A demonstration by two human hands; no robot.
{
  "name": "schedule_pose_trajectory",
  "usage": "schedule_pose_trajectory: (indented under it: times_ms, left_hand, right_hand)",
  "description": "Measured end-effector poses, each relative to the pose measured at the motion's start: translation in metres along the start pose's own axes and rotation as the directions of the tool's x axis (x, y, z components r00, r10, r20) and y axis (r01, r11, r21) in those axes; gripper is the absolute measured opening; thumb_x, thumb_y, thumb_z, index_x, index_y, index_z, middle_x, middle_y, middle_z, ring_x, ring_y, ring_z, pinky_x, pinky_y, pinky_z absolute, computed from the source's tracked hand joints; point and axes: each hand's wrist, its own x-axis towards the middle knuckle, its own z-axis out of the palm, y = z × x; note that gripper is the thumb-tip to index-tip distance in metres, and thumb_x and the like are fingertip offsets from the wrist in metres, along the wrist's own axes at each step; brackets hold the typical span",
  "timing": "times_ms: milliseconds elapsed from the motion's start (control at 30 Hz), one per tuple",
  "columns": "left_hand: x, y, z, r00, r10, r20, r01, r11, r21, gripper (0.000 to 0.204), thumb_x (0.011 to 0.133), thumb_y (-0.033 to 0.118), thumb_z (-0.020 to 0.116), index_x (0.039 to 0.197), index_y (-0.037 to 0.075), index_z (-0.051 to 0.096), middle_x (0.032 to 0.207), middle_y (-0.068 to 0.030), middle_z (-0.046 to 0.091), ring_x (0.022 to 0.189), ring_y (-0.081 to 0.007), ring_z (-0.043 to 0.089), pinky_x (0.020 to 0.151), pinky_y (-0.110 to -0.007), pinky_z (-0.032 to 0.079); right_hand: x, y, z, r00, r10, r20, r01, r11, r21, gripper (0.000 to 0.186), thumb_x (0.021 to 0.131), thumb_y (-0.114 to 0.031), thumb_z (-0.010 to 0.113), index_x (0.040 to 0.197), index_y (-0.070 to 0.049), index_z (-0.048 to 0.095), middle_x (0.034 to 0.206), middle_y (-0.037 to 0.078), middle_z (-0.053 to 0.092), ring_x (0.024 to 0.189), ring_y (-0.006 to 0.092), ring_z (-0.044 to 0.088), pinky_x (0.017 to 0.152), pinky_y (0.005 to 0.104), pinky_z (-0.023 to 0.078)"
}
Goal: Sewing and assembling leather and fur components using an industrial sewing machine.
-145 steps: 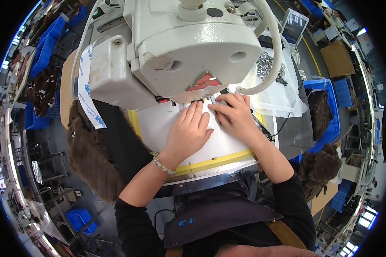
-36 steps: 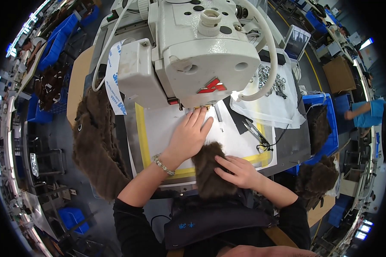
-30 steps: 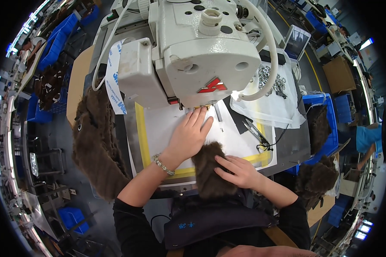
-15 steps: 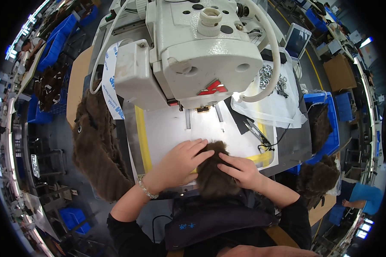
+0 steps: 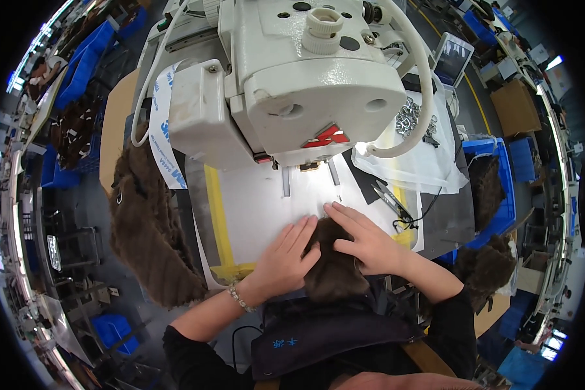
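Observation:
A brown faux-fur piece (image 5: 335, 263) lies between my hands at the front edge of the white work plate (image 5: 260, 195), its lower end hanging toward my lap. My left hand (image 5: 285, 255) holds its left side, fingers stretched forward and thumb laid on the fur. On the right, my right hand (image 5: 368, 242) grips the other side, with the index finger reaching past the far end and the thumb pressing on top. Beyond both hands stands a white industrial sewing machine (image 5: 325, 97), its needle area above the plate and apart from the fur.
Thread snips (image 5: 396, 205) lie right of the plate. Metal rings (image 5: 408, 117) sit on white sheeting behind them. A long brown fur piece (image 5: 146, 240) drapes over the table's left side. A blue bin (image 5: 506, 188) with fur stands at the right; more fur (image 5: 484, 263) is nearer me.
Both hands have shifted their hold on the fur. My right hand has moved forward to its far end, and my left fingers have straightened. The fur has slid slightly toward me.

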Motion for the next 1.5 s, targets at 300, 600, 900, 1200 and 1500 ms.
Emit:
schedule_pose_trajectory:
  times_ms: [300, 600, 900, 1200, 1500]
  left_hand:
    - [0.008, 0.007, 0.015, 0.999, -0.044, -0.021, 0.044, 0.999, 0.010, 0.021, 0.078, 0.009, 0.059, 0.095, -0.003, 0.061, 0.124, -0.0293, 0.056, 0.117, -0.0392, 0.057, 0.097, -0.046, 0.048]
    - [0.005, 0.006, 0.009, 0.994, 0.107, 0.011, -0.107, 0.980, 0.167, 0.028, 0.077, 0.007, 0.063, 0.102, -0.006, 0.065, 0.113, -0.0246, 0.064, 0.108, -0.0350, 0.063, 0.090, -0.041, 0.053]
    - [0.053, -0.041, -0.017, 0.989, 0.087, -0.122, -0.049, 0.959, 0.279, 0.020, 0.082, 0.005, 0.065, 0.101, -0.002, 0.066, 0.109, -0.0143, 0.067, 0.104, -0.0262, 0.066, 0.086, -0.034, 0.055]
    - [0.053, -0.059, 0.000, 0.993, 0.052, -0.103, -0.027, 0.973, 0.228, 0.020, 0.080, 0.007, 0.064, 0.097, -0.003, 0.067, 0.105, -0.0151, 0.068, 0.102, -0.0263, 0.067, 0.086, -0.033, 0.055]
    - [0.056, -0.071, 0.001, 0.982, 0.091, -0.165, -0.034, 0.948, 0.317, 0.019, 0.080, 0.005, 0.065, 0.097, -0.001, 0.067, 0.103, -0.0121, 0.068, 0.098, -0.0230, 0.066, 0.080, -0.031, 0.055]
  right_hand:
    - [-0.006, -0.003, 0.017, 0.999, -0.040, 0.033, 0.046, 0.981, -0.191, 0.020, 0.074, -0.009, 0.061, 0.091, 0.000, 0.056, 0.134, 0.025, 0.050, 0.123, 0.0385, 0.052, 0.101, 0.0451, 0.045]
    - [-0.011, -0.012, 0.021, 0.990, -0.144, 0.001, 0.128, 0.879, -0.460, 0.014, 0.076, -0.012, 0.059, 0.087, -0.003, 0.058, 0.118, 0.022, 0.063, 0.109, 0.0333, 0.063, 0.093, 0.0406, 0.053]
    - [0.044, 0.014, -0.012, 0.963, -0.231, -0.139, 0.099, 0.784, -0.612, 0.018, 0.073, -0.011, 0.062, 0.088, -0.002, 0.056, 0.101, 0.022, 0.065, 0.094, 0.0306, 0.068, 0.082, 0.0358, 0.056]
    - [0.052, 0.032, 0.005, 0.960, -0.211, -0.184, 0.066, 0.809, -0.583, 0.019, 0.072, -0.010, 0.063, 0.088, -0.003, 0.057, 0.098, 0.019, 0.064, 0.091, 0.0278, 0.067, 0.078, 0.0346, 0.056]
    - [0.059, 0.049, 0.012, 0.935, -0.253, -0.249, 0.045, 0.780, -0.624, 0.018, 0.071, -0.010, 0.063, 0.086, -0.003, 0.056, 0.097, 0.017, 0.064, 0.090, 0.0261, 0.066, 0.075, 0.0323, 0.056]
